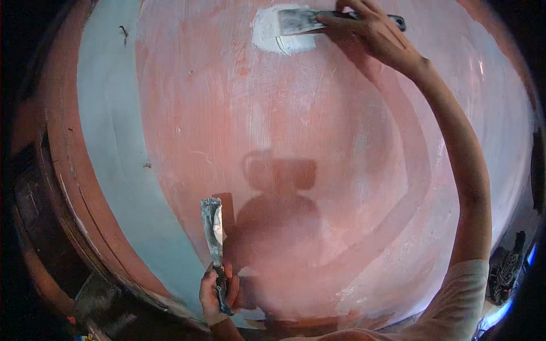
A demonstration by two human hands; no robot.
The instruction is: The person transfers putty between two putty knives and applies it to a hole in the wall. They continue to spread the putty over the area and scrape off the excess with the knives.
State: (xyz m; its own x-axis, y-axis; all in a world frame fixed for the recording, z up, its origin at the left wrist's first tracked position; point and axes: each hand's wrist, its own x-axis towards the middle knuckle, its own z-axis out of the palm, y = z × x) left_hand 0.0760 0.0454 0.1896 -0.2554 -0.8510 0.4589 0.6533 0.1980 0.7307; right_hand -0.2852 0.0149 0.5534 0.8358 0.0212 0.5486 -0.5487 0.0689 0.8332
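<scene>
My right hand point(378, 28) grips the dark handle of a putty knife point(298, 21) high on the pink wall point(296, 108). Its flat blade lies against a patch of wet white filler point(268, 35), which spreads around and below the blade. Low down, my left hand point(219, 287) is closed round the handle of a second putty knife point(210, 227), held upright with the blade pointing up. A lump of white filler point(218, 224) clings to the right side of that blade. The tips of some right-hand fingers are cut off by the top edge.
A pale blue-green vertical band point(111, 119) runs down the wall's left side, with small hooks or nails point(123, 34) sticking out. Dark objects point(105, 304) stand at lower left. A dark patterned item point(505, 273) is at lower right. My shadow falls across the wall.
</scene>
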